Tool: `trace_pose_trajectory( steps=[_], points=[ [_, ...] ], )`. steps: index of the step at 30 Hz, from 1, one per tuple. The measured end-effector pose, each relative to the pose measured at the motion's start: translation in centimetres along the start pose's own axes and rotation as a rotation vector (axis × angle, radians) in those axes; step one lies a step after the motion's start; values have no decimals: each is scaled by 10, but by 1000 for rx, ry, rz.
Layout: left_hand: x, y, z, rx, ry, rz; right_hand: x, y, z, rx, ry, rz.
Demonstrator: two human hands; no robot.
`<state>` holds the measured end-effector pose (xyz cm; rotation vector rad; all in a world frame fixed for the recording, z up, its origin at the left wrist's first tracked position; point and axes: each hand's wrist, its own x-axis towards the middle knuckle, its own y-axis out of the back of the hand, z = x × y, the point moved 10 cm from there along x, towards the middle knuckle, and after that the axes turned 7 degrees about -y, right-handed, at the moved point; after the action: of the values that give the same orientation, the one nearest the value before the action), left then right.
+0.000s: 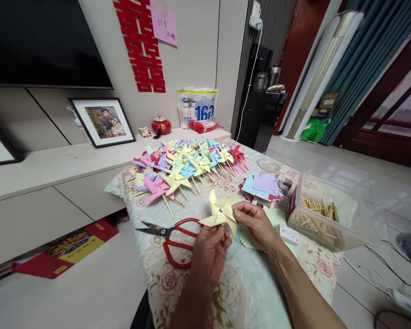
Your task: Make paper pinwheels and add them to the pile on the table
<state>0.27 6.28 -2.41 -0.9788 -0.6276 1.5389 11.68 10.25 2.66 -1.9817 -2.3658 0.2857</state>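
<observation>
the left hand (pixel 210 249) has its grip closed round the thin wooden stick under a yellow paper pinwheel (pixel 221 214), which sits low over the near middle of the worktop (pixel 246 283), above the flowered cloth. the right hand (pixel 255 221) pinches the right blade of the pinwheel between thumb and fingertips, a narrow grip on the paper edge.

to do this well, it seems best to keep the stick upright and steady in the left hand while the right only nudges the blade, so the folded points stay flat under the small centre pin and the paper does not crease. a light pinch should be enough; a hard one could tear the thin sheet.

red-handled scissors (pixel 171 240) lie open just left of the hands. a pile of finished pinwheels (pixel 188 167) covers the far end, loose coloured paper squares (pixel 263 185) sit to the right, and a clear box of sticks (pixel 320 217) stands beside them.
</observation>
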Motion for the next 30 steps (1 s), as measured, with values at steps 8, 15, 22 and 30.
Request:
trace_pose_trajectory(
  steps=[8, 15, 22, 30],
  points=[
    [4, 8, 2, -72, -45, 108, -4, -7, -2, -202, 112, 92],
    [5, 6, -5, -118, -83, 82, -13, -13, -9, -485, 260, 297],
    [2, 1, -10, -116, -80, 77, -22, -10, -18, -601, 366, 439],
    [2, 1, -12, -111, -96, 57, -21, -11, -17, -626, 365, 440]
  ],
)
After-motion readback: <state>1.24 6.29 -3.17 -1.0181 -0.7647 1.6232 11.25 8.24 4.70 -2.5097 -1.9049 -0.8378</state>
